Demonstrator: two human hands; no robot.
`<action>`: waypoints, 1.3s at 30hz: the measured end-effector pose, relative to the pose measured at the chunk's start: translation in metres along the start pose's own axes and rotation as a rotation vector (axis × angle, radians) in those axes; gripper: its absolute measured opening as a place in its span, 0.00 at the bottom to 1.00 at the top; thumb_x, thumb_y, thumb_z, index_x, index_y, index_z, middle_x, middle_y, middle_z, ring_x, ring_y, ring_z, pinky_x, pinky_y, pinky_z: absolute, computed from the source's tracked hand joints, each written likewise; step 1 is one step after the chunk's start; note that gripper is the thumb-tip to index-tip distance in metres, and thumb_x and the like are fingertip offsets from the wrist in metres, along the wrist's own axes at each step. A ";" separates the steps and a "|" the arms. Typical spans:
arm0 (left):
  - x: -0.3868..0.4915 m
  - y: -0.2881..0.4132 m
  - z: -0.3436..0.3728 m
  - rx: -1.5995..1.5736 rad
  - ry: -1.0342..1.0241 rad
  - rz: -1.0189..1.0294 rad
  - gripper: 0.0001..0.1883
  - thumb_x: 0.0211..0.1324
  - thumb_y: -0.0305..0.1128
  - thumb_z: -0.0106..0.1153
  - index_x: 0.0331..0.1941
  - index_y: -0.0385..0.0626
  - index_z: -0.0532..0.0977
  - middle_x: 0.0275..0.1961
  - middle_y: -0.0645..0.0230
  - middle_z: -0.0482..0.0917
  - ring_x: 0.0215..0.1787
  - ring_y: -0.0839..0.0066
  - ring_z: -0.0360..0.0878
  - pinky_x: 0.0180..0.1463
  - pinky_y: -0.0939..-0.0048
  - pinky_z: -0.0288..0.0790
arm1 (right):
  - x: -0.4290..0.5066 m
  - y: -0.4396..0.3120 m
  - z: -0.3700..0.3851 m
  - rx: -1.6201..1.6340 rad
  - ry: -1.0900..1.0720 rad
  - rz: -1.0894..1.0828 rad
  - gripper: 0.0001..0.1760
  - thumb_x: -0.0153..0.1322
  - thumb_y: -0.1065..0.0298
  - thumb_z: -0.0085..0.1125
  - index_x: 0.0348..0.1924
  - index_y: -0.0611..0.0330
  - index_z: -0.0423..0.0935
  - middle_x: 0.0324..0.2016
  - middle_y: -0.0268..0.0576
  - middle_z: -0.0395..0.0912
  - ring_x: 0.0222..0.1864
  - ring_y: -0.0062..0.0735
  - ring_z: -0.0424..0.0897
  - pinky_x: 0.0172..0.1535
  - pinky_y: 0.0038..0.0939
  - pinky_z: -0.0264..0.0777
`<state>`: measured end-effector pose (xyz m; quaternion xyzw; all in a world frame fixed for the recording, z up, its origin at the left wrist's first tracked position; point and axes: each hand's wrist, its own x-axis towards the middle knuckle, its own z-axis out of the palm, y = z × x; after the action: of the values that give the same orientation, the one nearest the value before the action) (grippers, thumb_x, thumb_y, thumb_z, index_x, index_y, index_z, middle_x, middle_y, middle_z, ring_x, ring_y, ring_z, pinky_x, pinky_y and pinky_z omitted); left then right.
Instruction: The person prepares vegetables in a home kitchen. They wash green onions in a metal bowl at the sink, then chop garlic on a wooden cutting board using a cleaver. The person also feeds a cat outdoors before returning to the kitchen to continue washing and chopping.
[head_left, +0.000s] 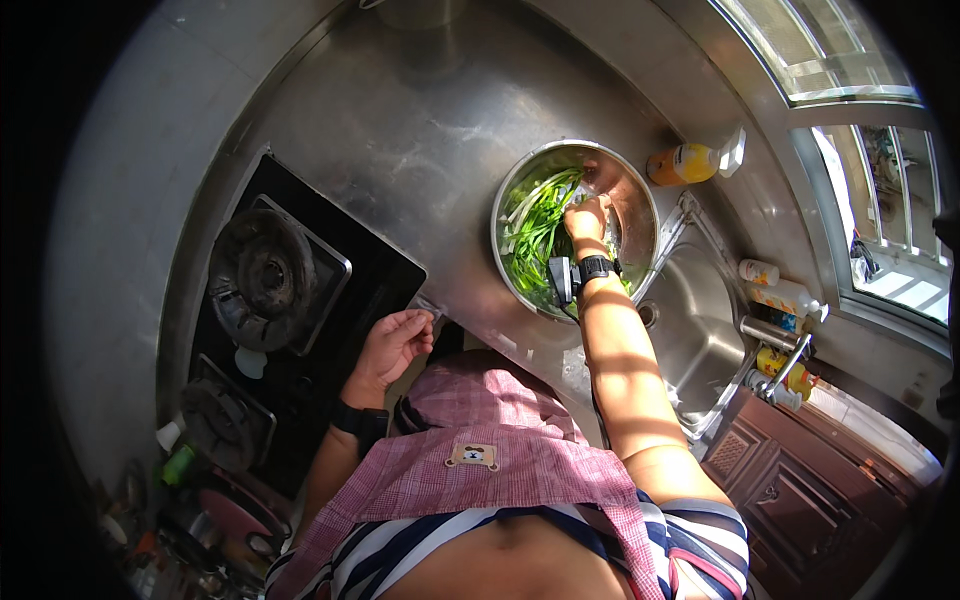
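A large stainless-steel bowl (498, 255) stands on the metal counter (390, 142), beside the sink. Long green leafy stalks, like scallions or chives (536, 225), fill its left side. My right hand (589, 219) reaches down inside the bowl at the right edge of the greens, fingers curled; what lies under the fingers is hidden. A strap with a small dark device circles that wrist. My left hand (397, 341) is raised near the counter's front edge by the hob corner, palm up, with the fingertips curled towards the thumb; whether something small is between them is unclear.
A gas hob (375, 281) with burners (262, 277) lies at left. Right of the bowl are an orange spray bottle (682, 165) and a steel sink (694, 307). Several bottles (780, 296) and a faucet (787, 367) line the sink's far side, under a window (885, 217).
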<state>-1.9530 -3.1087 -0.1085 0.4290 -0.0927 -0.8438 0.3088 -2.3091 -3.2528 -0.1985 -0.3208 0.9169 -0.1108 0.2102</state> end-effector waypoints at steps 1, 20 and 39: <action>0.000 0.000 0.000 0.001 -0.002 0.001 0.08 0.65 0.32 0.55 0.41 0.39 0.77 0.32 0.71 0.78 0.32 0.82 0.77 0.37 0.80 0.76 | -0.003 -0.001 0.000 -0.001 0.059 -0.019 0.36 0.63 0.66 0.62 0.58 0.72 0.56 0.50 0.66 0.73 0.54 0.58 0.74 0.55 0.46 0.71; -0.004 0.001 -0.006 0.009 -0.010 -0.011 0.08 0.65 0.31 0.55 0.40 0.39 0.76 0.32 0.70 0.78 0.32 0.81 0.77 0.36 0.79 0.76 | -0.019 -0.025 0.002 0.148 -0.094 -0.218 0.27 0.60 0.52 0.70 0.41 0.65 0.77 0.41 0.57 0.81 0.46 0.55 0.80 0.51 0.43 0.73; 0.003 0.002 -0.007 0.017 -0.024 -0.041 0.08 0.65 0.30 0.55 0.41 0.38 0.76 0.33 0.69 0.79 0.32 0.80 0.78 0.36 0.78 0.77 | -0.009 -0.003 0.007 0.046 -0.107 -0.367 0.19 0.66 0.54 0.60 0.38 0.62 0.77 0.34 0.58 0.81 0.41 0.55 0.81 0.48 0.44 0.73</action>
<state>-1.9475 -3.1116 -0.1142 0.4231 -0.0948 -0.8543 0.2867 -2.2976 -3.2496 -0.2012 -0.4833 0.8277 -0.1511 0.2420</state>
